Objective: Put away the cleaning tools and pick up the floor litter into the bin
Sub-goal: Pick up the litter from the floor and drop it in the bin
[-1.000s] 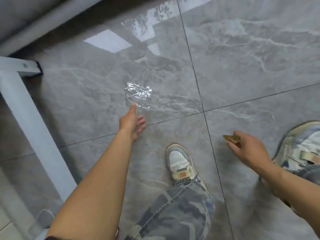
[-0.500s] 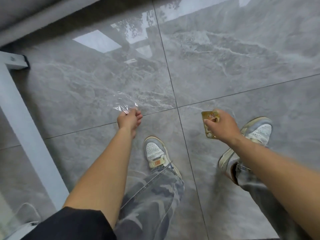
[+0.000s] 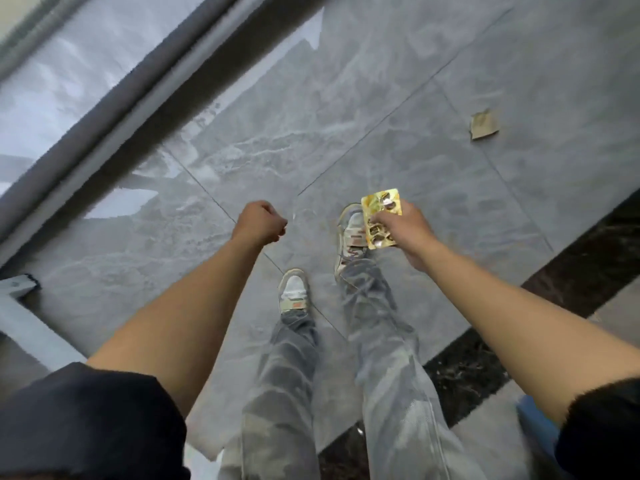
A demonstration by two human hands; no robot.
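- Stood on a glossy grey tiled floor [image 3: 450,174], both bare forearms stretched forward and down, dark sleeves [image 3: 86,427] ending near the elbows.
- Pinched a gold blister pack [image 3: 381,216] in the right hand [image 3: 407,237], thumb on its face and fingers curled behind it, foil pockets crumpled.
- Held that pack in the air, above the toe of the right shoe [image 3: 349,233] and clear of the tiles.
- Balled the left hand [image 3: 261,221] into a tight fist, fingers fully curled, out ahead of the left shoe [image 3: 293,294].
- Showed only a faint glint of clear film [image 3: 294,215] at the fist's edge; could not tell how much sat inside the grip.
- Left one brown paper scrap [image 3: 485,125] lying on the tiles ahead and to the right, well apart from both hands.
- Planted the left shoe behind the right, camouflage trousers [image 3: 391,341] covering both legs.
- Framed at upper left by a dark grey bar [image 3: 138,109] running diagonally, and at right by a black stone strip [image 3: 588,258] set into the floor.
- Caught a white metal frame [image 3: 20,306] at the left edge, blurred.
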